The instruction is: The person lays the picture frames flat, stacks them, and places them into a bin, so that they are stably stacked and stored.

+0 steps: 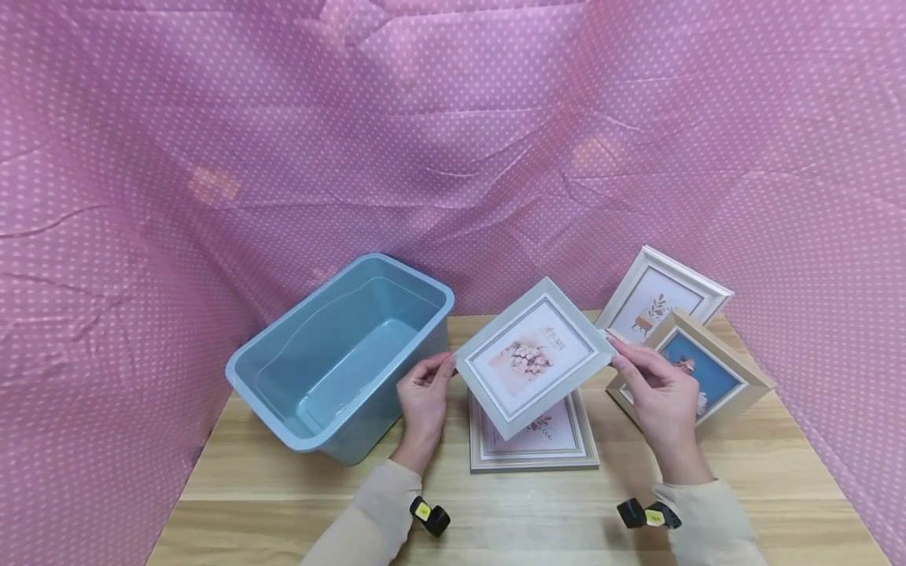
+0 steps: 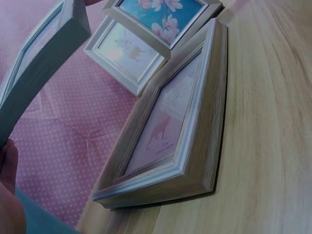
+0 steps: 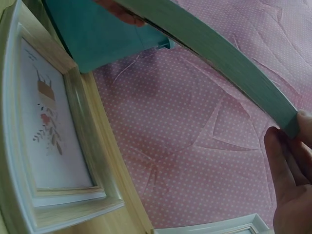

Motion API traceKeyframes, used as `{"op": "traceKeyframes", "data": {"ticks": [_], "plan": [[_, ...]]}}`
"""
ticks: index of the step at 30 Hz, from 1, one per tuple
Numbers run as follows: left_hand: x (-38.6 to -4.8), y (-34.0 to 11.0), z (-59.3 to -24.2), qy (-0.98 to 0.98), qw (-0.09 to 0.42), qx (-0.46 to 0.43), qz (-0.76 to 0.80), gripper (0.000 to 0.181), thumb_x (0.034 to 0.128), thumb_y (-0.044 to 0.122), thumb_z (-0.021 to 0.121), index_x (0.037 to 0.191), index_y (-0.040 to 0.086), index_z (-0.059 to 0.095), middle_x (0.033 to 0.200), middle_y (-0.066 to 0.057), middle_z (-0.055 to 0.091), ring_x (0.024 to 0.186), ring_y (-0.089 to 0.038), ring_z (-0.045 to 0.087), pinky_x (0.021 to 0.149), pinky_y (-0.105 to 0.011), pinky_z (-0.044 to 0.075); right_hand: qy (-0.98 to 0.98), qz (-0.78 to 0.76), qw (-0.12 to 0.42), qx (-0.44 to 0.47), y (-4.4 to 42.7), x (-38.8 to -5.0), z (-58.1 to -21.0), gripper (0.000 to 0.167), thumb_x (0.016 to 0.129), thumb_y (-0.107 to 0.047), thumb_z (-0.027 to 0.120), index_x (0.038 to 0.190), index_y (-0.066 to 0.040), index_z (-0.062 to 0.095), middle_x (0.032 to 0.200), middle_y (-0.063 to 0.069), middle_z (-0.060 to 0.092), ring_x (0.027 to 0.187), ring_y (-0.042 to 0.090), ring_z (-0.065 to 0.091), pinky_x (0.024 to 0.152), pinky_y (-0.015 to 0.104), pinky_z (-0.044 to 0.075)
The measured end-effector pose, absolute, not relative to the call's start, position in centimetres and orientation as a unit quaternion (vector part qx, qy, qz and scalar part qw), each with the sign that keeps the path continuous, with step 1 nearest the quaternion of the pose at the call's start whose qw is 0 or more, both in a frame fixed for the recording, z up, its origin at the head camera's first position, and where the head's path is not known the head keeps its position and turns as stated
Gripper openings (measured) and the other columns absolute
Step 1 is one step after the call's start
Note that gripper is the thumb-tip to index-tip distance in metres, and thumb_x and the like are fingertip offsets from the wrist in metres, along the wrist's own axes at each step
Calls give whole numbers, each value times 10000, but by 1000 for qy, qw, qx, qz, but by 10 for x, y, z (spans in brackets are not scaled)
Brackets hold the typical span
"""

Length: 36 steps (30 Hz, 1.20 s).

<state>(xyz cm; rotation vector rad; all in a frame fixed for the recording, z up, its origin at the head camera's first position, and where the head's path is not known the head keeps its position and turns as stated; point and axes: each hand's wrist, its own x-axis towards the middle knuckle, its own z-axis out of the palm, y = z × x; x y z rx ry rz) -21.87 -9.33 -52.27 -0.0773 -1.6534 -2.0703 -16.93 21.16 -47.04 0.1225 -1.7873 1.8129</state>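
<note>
Head view: I have the pale picture frame (image 1: pixel 534 358) raised, my left grip (image 1: pixel 423 397) pinching its left corner and my right grip (image 1: pixel 665 389) its right. It tilts cornerwise, picture towards me, above another frame (image 1: pixel 541 432) lying on the surface (image 1: pixel 510 519), right of the blue bin (image 1: pixel 382 413). Two-handed handling seems the step; moving it next would call for both wrists together. My forearms slant inward.

Head view: forward, down; wrist views: closer, low (sharing raised frame (image 1: pixel 534 358)).
</note>
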Motion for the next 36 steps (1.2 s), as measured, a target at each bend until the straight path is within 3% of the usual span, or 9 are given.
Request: {"op": "traceKeyframes", "data": {"ticks": [4,10,15,19,23,25,29,36], "plan": [[-218,-95,-520,-608,238,-29,-757,184,941,-95,745,1087,-206,724,1110,-394,737,862,-28,786,822,-223,665,-674,678,292,30,209,-164,-472,202,931,144,738,1128,188,743,1058,-100,835,1039,27,767,901,138,614],[-219,-96,-519,-629,227,-35,-743,245,936,-106,735,1168,-185,725,1193,-408,714,944,15,746,856,-150,627,-666,688,288,18,206,-160,-476,183,909,174,741,1088,211,739,1037,-27,846,987,40,783,880,161,626],[-220,-98,-518,-655,211,-47,-724,289,956,-92,711,1236,-162,711,1279,-386,701,1082,19,712,948,-135,596,-682,672,288,-9,204,-156,-479,139,904,165,752,1042,167,775,1004,-59,844,933,17,784,850,162,629],[-220,-99,-515,-674,191,-52,-712,330,972,-75,693,1297,-132,695,1341,-350,691,1193,-131,719,1004,-145,579,-695,657,289,-27,202,-152,-483,156,894,150,774,1009,58,828,1025,12,849,928,9,779,828,137,625],[-221,-100,-513,-685,179,-62,-703,365,981,-74,676,1343,-123,671,1388,-333,672,1311,-403,666,1040,-138,555,-704,649,287,-28,200,-148,-486,164,885,156,779,1022,75,820,1022,-37,847,927,4,769,832,128,621],[-222,-100,-512,-691,176,-69,-697,372,987,-77,665,1355,-133,656,1403,-336,662,1343,-476,628,1049,-129,543,-709,644,285,-33,199,-145,-488,160,886,156,778,1028,90,812,1023,-43,849,946,-6,770,853,141,621],[-225,-101,-514,-699,173,-81,-689,375,997,-78,647,1365,-148,640,1415,-347,649,1357,-500,611,1060,-123,530,-705,651,279,-46,197,-141,-493,155,880,159,781,1017,93,809,1016,-29,851,985,-14,769,872,131,610],[-228,-100,-514,-709,164,-92,-679,383,999,-85,637,1379,-138,635,1427,-345,643,1376,-494,605,1084,-140,520,-689,668,276,-53,193,-134,-501,163,872,187,767,1034,164,770,986,-145,833,969,-2,779,870,149,614]]}}
